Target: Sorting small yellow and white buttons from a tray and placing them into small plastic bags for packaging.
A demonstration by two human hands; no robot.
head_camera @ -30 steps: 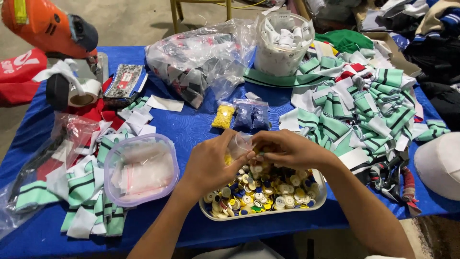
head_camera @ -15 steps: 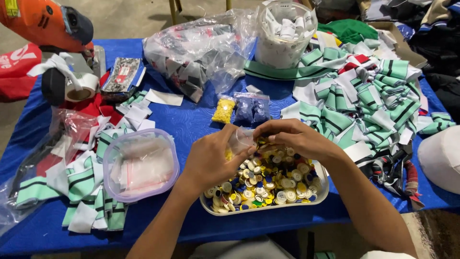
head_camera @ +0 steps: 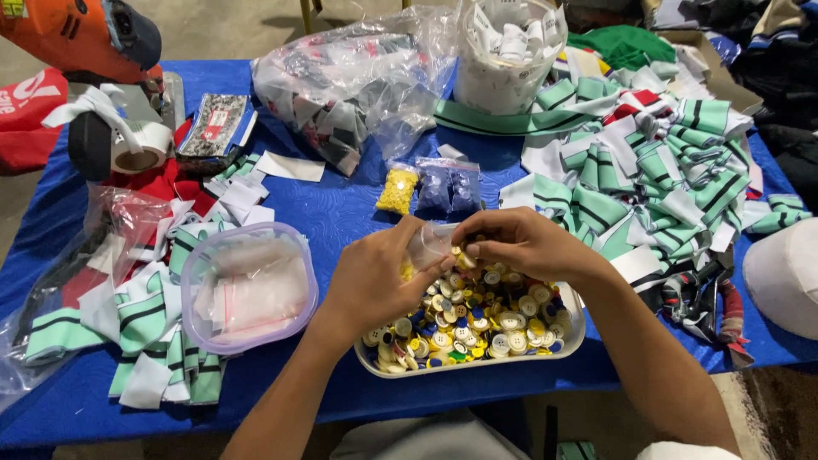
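- Head view looks down on a blue-covered bench (head_camera: pixel 341 213), crowded almost edge to edge; the barest stretch of cloth lies in the middle, between the round tub and the small bags.
- Left hand (head_camera: pixel 375 281) and right hand (head_camera: pixel 520 243) meet just above the far rim of a shallow grey rectangular tray (head_camera: pixel 573 336) at the bench's near edge.
- Both hands are curled shut, pinching a small clear plastic bag (head_camera: pixel 429 245) between their fingertips; the bag hangs over the tray.
- That tray is heaped with loose buttons (head_camera: pixel 477 324), white, cream, yellow and blue.
- Just left of the tray, a round clear plastic tub with a lilac rim (head_camera: pixel 249 285) holds small clear bags.
- Beyond the hands lie a little bag of yellow pieces (head_camera: pixel 398 189) and a little bag of dark blue pieces (head_camera: pixel 449 187), side by side.
- At the far edge, a tall clear tub (head_camera: pixel 511 51) holds white pieces, and a large crumpled clear bag (head_camera: pixel 358 81) holds striped fabric.
- A pile of green-and-white striped fabric collars (head_camera: pixel 648 179) fills the right side; more lie on the left.
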